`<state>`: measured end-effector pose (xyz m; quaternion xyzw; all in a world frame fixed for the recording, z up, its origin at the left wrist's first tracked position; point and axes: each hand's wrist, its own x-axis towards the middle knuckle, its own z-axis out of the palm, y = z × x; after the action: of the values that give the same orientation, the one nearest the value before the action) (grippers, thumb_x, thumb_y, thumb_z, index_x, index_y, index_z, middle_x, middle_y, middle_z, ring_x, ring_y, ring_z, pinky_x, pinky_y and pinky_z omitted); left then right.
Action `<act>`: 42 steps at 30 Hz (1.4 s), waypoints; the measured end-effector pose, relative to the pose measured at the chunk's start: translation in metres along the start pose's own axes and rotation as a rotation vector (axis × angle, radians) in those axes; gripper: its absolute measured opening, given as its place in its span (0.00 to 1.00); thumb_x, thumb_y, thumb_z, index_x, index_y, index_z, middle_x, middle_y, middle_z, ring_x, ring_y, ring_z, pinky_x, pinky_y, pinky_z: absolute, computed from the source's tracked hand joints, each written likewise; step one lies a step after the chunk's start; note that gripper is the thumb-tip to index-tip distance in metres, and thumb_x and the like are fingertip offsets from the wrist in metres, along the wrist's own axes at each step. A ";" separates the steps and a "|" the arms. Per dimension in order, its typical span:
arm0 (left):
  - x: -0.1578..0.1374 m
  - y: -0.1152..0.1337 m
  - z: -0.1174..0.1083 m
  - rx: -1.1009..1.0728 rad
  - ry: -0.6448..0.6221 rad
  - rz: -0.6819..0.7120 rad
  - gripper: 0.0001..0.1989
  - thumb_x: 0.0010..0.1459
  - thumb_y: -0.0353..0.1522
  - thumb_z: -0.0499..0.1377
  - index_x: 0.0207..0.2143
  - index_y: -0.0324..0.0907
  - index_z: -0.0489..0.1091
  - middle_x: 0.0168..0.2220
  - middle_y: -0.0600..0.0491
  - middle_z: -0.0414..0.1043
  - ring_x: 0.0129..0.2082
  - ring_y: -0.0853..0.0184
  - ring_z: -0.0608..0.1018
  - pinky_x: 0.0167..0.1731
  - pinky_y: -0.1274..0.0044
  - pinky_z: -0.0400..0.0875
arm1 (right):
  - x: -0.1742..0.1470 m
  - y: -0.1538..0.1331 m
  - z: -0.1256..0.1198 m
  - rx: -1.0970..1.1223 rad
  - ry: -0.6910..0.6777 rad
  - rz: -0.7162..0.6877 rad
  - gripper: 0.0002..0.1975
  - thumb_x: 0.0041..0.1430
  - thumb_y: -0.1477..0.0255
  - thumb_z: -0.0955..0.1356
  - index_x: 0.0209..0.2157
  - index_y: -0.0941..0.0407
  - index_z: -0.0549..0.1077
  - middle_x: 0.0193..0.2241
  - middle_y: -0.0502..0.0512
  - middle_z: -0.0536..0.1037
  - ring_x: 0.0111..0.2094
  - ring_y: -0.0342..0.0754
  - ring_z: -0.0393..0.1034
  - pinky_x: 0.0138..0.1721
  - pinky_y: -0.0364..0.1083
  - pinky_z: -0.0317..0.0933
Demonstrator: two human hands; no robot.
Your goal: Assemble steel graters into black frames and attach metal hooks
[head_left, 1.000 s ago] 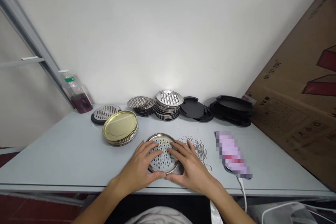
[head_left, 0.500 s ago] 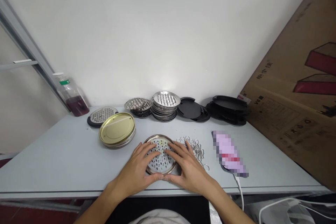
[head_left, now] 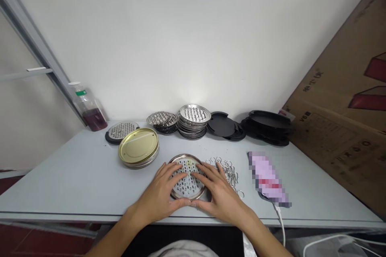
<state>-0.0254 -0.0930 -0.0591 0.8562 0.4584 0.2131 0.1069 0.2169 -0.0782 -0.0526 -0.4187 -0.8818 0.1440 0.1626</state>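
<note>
My left hand (head_left: 159, 196) and right hand (head_left: 221, 192) are open and curved, fingers spread over the round grater (head_left: 187, 186) between them; metal rings (head_left: 232, 174) lie just beside my right hand

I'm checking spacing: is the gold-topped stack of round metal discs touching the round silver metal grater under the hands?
Apart: the head view shows a strip of pale grey tabletop between the gold-topped stack and the grater.

Left hand (head_left: 158, 194) and right hand (head_left: 221, 193) were positioned palms down, mirrored, fingers (head_left: 176, 178) spread and slightly bent inward, opposing fingertips stood apart, thumbs (head_left: 180, 203) met or nearly met, bare left forearm (head_left: 119, 229) and right forearm (head_left: 257, 227) converged forward.
</note>
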 end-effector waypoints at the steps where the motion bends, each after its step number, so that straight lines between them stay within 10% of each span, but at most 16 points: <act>1: 0.000 0.000 -0.001 -0.017 0.004 -0.007 0.32 0.55 0.46 0.63 0.60 0.49 0.63 0.63 0.46 0.60 0.64 0.52 0.60 0.63 0.53 0.54 | 0.000 0.000 0.000 -0.001 0.002 0.001 0.38 0.56 0.44 0.64 0.63 0.48 0.62 0.64 0.59 0.61 0.66 0.63 0.48 0.64 0.71 0.31; 20: 0.001 -0.004 -0.001 -0.202 0.116 -0.136 0.36 0.54 0.35 0.64 0.64 0.46 0.55 0.62 0.45 0.60 0.63 0.54 0.62 0.62 0.59 0.60 | 0.000 0.004 0.005 -0.003 0.028 0.001 0.37 0.55 0.47 0.67 0.61 0.51 0.65 0.63 0.61 0.62 0.65 0.63 0.50 0.64 0.70 0.31; 42: 0.004 -0.006 0.001 -0.151 0.142 -0.136 0.20 0.57 0.31 0.60 0.53 0.46 0.70 0.59 0.48 0.67 0.62 0.56 0.65 0.61 0.58 0.62 | 0.001 0.003 0.002 0.007 -0.003 0.001 0.37 0.55 0.48 0.67 0.63 0.48 0.61 0.65 0.57 0.59 0.66 0.62 0.47 0.64 0.71 0.31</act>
<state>-0.0277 -0.0865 -0.0612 0.7952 0.5046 0.2995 0.1526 0.2174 -0.0758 -0.0558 -0.4184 -0.8813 0.1479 0.1627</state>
